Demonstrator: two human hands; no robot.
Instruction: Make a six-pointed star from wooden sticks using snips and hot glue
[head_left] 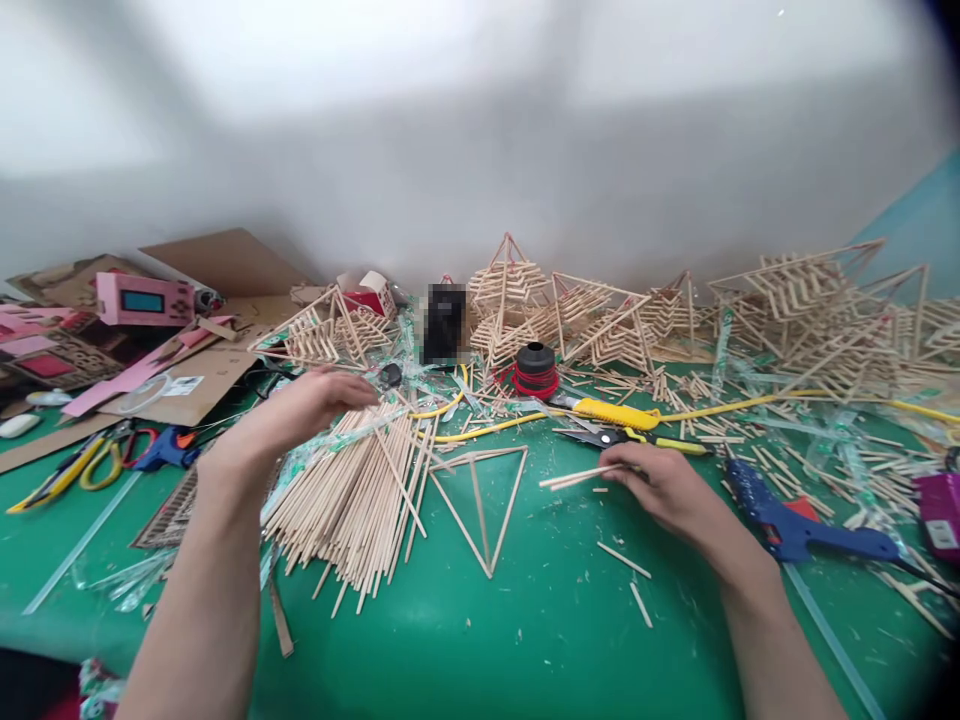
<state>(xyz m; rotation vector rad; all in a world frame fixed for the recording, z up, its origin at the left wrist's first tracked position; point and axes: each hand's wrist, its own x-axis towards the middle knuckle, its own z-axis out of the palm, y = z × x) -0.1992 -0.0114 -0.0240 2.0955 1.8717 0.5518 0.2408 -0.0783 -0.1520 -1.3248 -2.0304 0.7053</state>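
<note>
Two thin wooden sticks (568,480) pinched between right hand's (652,482) fingertips, jutting left toward triangular stick frame (480,510); left hand (330,392) at stick bundle's (349,500) far end, fingers bent, grip unclear.

Looks like a craft workshop: cluttered green bench (555,650), wooden frames (517,281) at twelve o'clock, glue gun (772,510) at four, loose sticks (349,510) at seven, tools (64,478) at nine.

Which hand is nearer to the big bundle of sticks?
Left. The left hand is at the far end of the bundle; the right hand, holding thin sticks, is to its right, beyond the triangular frame.
</note>
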